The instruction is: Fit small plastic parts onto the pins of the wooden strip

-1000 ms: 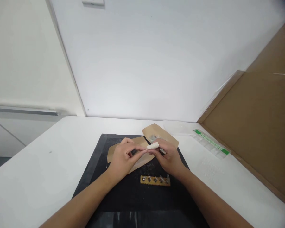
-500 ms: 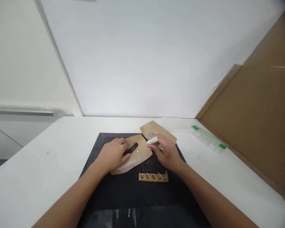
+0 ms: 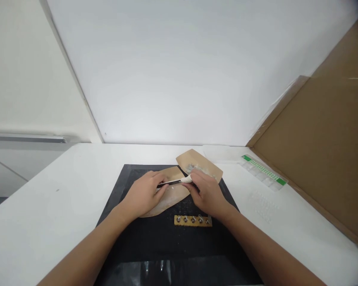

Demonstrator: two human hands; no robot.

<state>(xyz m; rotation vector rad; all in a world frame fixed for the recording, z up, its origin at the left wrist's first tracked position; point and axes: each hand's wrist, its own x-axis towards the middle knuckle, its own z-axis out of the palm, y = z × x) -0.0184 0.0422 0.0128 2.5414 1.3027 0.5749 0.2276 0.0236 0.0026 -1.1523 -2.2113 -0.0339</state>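
Note:
My left hand (image 3: 146,192) is closed around a slim black nail file (image 3: 173,182), turned so that its pale thin edge shows. The file's right end meets the fingertips of my right hand (image 3: 207,192). On that hand a white wrap covers one finger, and thumb and finger are pinched together. Whatever sits in the pinch is too small and hidden to make out. Beneath both hands lies a brown paper sheet (image 3: 167,202) with pale dust on it. Closer to me, a small yellow-brown strip (image 3: 193,221) carries several round metal studs with clear nail-tip-like pieces.
A black mat (image 3: 155,242) lies on the white table (image 3: 47,214). Behind my right hand is a second brown paper piece (image 3: 193,158) with grey-white dust. Farther right lies a clear packet with a green printed band (image 3: 264,170), near a cardboard wall (image 3: 325,155).
The file has tilted from flat onto its edge and now reaches my right fingertips. My right hand has shifted slightly down and closer to my left hand.

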